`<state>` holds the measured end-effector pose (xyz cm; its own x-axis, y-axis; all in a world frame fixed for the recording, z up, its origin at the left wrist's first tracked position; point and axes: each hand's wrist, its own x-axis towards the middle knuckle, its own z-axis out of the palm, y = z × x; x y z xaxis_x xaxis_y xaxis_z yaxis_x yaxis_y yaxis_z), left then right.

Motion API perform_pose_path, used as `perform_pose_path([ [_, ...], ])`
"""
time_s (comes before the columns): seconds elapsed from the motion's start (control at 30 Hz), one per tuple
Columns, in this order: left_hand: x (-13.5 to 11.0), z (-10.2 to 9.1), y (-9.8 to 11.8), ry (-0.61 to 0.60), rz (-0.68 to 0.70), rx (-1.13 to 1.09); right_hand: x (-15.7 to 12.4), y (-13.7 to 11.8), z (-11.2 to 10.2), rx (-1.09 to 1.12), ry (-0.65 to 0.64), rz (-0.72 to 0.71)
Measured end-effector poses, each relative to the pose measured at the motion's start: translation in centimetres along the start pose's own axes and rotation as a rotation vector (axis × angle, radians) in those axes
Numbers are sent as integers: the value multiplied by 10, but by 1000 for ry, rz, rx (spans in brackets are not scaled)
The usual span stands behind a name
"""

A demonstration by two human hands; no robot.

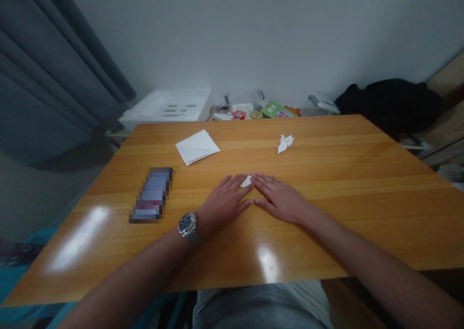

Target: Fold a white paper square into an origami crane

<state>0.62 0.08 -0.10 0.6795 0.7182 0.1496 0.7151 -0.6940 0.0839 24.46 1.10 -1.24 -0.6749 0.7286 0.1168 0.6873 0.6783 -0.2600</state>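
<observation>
Between my two hands a small piece of white paper (246, 181) lies on the wooden table (344, 174), mostly covered by fingers. My left hand (226, 198) rests flat with its fingers stretched over the paper's left and near side; a metal watch (188, 225) is on that wrist. From the other side my right hand (277, 196) lies flat, fingers extended, its fingertips at the paper's right edge. Neither hand is closed around anything. Beyond the right hand stands a folded white paper crane (285, 143).
A stack of white paper sheets (197, 147) lies at the back left. Nearer, left of my hand, is a phone (152, 195) with a blurred screen. Behind the table are a white tray (170, 104), a green packet (277, 110) and a black cloth item (389, 104).
</observation>
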Motion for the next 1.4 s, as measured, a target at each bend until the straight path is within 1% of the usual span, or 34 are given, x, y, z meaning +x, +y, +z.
perform_pose_path([
  [0.23,-1,0,0,-11,11,14,4,1,6,-20,52,52],
  [0.37,-4,3,2,-13,23,48,1,1,6,-45,30,78],
  [0.53,-5,3,5,-24,11,68,-4,7,1,-60,17,154],
  [0.7,-2,1,6,-12,-3,62,-5,14,0,-72,51,144],
  [0.93,1,-2,10,18,-40,71,-3,16,-1,-75,42,124],
  [1.03,0,-4,10,29,-53,74,-3,19,-5,-73,28,91],
  [1.2,0,-7,0,64,-127,66,-5,26,-15,-4,38,-64],
  [1.3,1,-7,-4,82,-161,63,-5,21,-18,18,16,-151],
  [1.4,2,-8,-4,72,-138,45,-4,14,-18,37,3,-176],
])
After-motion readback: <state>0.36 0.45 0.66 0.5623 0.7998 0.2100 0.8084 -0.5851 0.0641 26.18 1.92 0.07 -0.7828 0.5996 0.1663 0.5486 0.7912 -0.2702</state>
